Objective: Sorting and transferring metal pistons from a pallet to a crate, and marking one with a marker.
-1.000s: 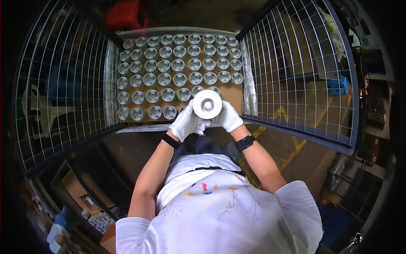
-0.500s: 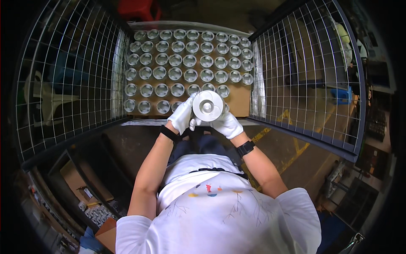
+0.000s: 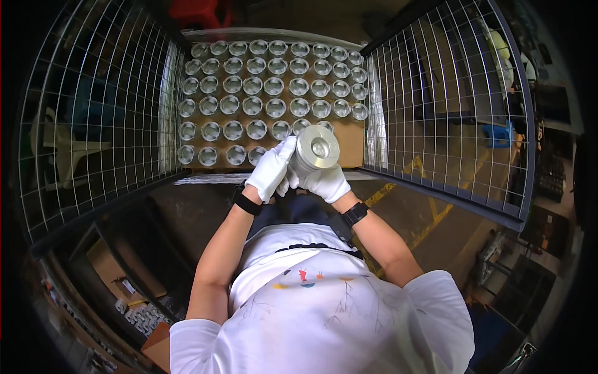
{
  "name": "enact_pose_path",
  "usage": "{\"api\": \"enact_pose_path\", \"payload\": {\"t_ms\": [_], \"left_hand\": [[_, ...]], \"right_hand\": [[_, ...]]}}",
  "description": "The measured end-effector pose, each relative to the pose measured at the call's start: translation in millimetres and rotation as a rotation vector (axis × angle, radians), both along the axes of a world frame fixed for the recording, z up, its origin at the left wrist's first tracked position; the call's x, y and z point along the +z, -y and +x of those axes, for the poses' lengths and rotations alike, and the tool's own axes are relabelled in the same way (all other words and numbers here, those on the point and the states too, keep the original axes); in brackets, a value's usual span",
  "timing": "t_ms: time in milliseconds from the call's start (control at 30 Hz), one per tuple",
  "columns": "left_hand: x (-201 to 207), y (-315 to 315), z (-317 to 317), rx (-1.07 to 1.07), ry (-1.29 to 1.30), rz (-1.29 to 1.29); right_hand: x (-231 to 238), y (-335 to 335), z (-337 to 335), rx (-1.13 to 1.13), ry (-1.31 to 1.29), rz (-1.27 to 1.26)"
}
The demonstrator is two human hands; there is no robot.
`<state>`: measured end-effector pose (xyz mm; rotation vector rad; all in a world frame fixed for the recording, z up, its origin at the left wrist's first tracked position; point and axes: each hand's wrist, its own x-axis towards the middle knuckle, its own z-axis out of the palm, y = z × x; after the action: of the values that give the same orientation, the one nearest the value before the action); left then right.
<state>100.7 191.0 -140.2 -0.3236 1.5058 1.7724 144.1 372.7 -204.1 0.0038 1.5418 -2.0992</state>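
A silvery metal engine piston (image 3: 319,148), with a round hollow in its crown, is held up between my white-gloved hands at the near edge of the cage. It leans, so part of its side shows. My left hand (image 3: 274,168) is closed against its left side. Around its lower right side and underneath, my right hand (image 3: 327,184) is wrapped, its fingers partly hidden. Beyond and to the left, several rows of similar pistons (image 3: 251,106) stand upright on a brown cardboard sheet (image 3: 350,144).
Wire mesh panels rise at the left (image 3: 93,118) and right (image 3: 445,112) of the pistons. A red stool (image 3: 200,12) stands behind the cage, and a white plastic chair (image 3: 65,146) shows through the left mesh. Yellow lines (image 3: 430,212) mark the floor at right.
The piston has moved slightly right and up and has tilted, so its side now shows below the crown. Both hands have shifted round it, still holding it.
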Motion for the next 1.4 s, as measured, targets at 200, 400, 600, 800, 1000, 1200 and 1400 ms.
{"api": "enact_pose_path", "payload": {"t_ms": [200, 400, 600, 800, 1000, 1200, 1400], "left_hand": [[-20, 2, 3, -0.028, 0.116, -0.028], [-34, 7, 10, 0.012, 0.205, 0.156], [-30, 6, 6, -0.024, 0.438, 0.339], [-43, 5, 13, 0.12, 0.58, 0.714], [-52, -9, 18, 0.254, 0.504, 0.739], [-43, -15, 23, 0.362, 0.408, 0.694], [-23, -20, 35, 0.368, 0.11, 0.351]], "right_hand": [[-19, -3, 8, -0.211, 0.591, -0.864], [-27, -9, 13, -0.322, 0.912, -1.213], [-26, -14, 12, -0.248, 0.646, -0.76], [-4, -15, 12, -0.216, 0.089, -0.135], [-43, -29, 19, -0.264, -0.188, 0.281], [0, -17, 15, -0.297, -0.175, 0.291], [-25, -22, 19, -0.286, -0.185, 0.326]]}}
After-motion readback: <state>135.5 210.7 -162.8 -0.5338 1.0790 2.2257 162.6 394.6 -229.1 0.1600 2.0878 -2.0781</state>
